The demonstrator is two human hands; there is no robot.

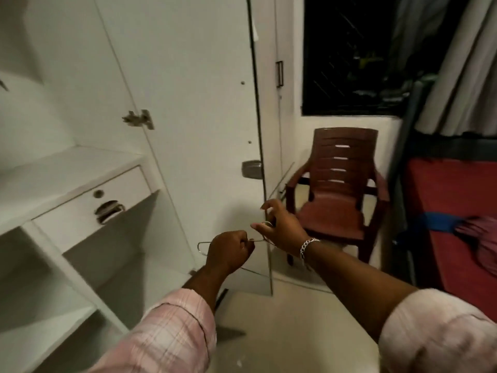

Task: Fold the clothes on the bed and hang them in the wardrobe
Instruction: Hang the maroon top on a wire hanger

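Both hands grip thin wire hangers (pixel 258 239) in front of the open wardrobe (pixel 80 170): the left hand (pixel 228 251) is clenched round one, and the right hand (pixel 279 227) pinches another's hook. The clothes (pixel 481 238) lie bunched at the bed's (pixel 443 211) near edge, well apart. The hangers look tangled, so pulling may bend or drop them.

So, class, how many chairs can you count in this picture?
1. The brown plastic chair stands against the wall below the dark window, between the open wardrobe door and the bed. Others may lie outside the view.
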